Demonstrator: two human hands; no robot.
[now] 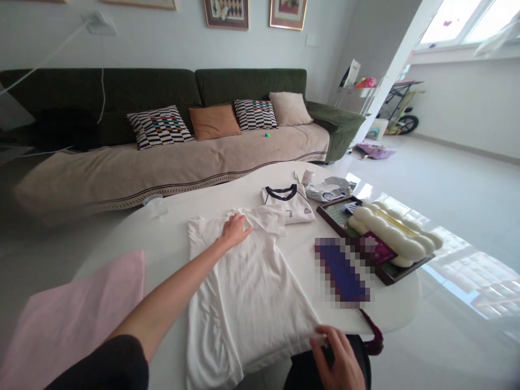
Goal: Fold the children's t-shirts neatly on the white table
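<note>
A white T-shirt lies spread on the white table with its hem toward me. Loose creases and a long fold run down its left side. My left hand rests on its upper part, near the shoulder, fingers stretched over the cloth and thumb apart. At the near right corner of the hem, my right hand has the cloth edge between thumb and fingers. A folded white jersey with a dark collar sits just beyond the shirt's upper right side.
A pink cloth hangs over the table's left edge. On the right are a dark tray, a puffy cream tissue box cover and a pixelated purple item. A clear cup and silvery packet stand farther back. The sofa is behind.
</note>
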